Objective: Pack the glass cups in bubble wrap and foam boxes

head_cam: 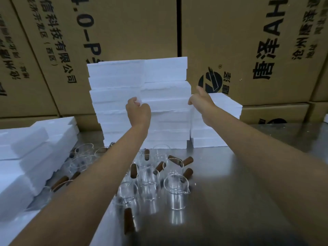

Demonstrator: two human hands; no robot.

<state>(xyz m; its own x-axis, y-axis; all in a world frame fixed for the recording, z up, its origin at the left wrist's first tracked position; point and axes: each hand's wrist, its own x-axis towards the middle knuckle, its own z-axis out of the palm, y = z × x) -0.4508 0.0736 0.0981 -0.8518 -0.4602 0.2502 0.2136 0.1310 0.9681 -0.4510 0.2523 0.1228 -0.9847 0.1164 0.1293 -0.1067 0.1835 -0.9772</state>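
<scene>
Several clear glass cups (174, 188) with brown wooden handles stand and lie on the steel table (239, 183) in front of me. Behind them rises a tall stack of white foam boxes (165, 71). Both my arms reach out to that stack at mid height. My left hand (138, 111) has its fingers curled on the left end of one foam box in the stack. My right hand (199, 100) grips the right end of the same box, thumb up. No bubble wrap is in view.
A lower stack of foam boxes (225, 107) stands right of the tall one. More foam pieces (35, 148) are piled along the table's left side. Large printed cardboard cartons (248, 41) form a wall behind the table.
</scene>
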